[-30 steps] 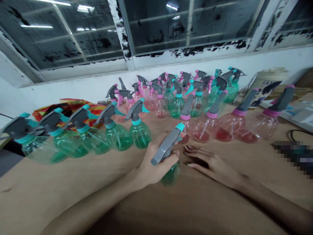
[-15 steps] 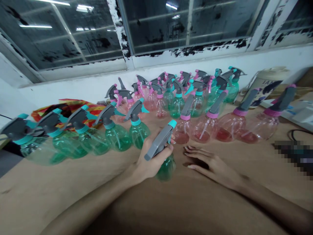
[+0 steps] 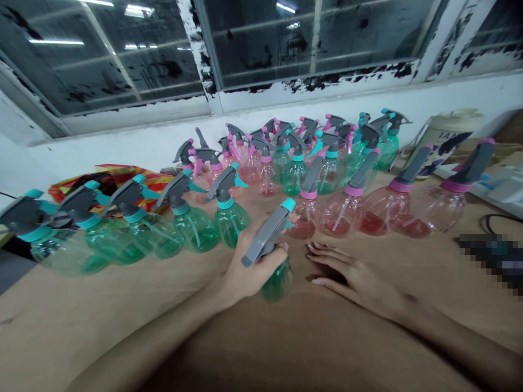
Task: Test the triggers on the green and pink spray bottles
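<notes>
My left hand [image 3: 249, 269] is closed round the neck of a green spray bottle [image 3: 277, 280] with a grey trigger head and teal tip [image 3: 267, 231], standing on the brown table [image 3: 122, 305]. It stands just right of a row of green bottles [image 3: 192, 226]. My right hand [image 3: 351, 275] lies flat on the table with fingers stretched out, a little right of the held bottle and in front of a row of pink bottles [image 3: 376, 209]. It holds nothing.
Many more pink and green spray bottles [image 3: 294, 158] crowd the back of the table under the window. A red and yellow bag [image 3: 118, 177] lies at the left. A patterned jug [image 3: 443, 136] and a black cable [image 3: 494, 220] are at the right.
My left hand has slid the green bottle a little to the left and away from me, toward the green row. My right hand has stayed flat in place.
</notes>
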The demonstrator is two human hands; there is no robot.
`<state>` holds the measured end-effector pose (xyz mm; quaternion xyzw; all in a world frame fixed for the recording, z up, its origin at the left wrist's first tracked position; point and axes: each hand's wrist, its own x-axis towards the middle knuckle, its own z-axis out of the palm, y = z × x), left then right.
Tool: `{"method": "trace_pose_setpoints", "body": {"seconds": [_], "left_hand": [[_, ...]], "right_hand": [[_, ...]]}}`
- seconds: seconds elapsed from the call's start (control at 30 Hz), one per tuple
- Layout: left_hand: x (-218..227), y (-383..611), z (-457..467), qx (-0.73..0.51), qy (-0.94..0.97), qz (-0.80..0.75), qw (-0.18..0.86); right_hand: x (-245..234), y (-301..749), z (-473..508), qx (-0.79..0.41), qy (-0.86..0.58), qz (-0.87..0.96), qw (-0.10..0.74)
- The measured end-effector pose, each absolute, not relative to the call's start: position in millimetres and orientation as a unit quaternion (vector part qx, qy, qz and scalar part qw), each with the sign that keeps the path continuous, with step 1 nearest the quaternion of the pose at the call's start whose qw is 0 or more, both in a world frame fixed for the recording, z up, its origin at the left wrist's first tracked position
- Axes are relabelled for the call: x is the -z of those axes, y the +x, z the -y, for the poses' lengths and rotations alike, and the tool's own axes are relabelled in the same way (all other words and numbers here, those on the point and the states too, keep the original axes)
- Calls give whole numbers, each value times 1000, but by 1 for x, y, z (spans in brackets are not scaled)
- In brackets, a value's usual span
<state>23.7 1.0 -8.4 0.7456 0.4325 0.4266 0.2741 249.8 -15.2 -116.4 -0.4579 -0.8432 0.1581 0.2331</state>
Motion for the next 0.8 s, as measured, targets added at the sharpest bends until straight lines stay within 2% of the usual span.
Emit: {"method": "trace_pose_setpoints", "body": {"seconds": [0.8], "left_hand": [[11,22,-5,-391,746,-444,305]], "right_hand": [[120,250,16,-154,-456,843,241]]}}
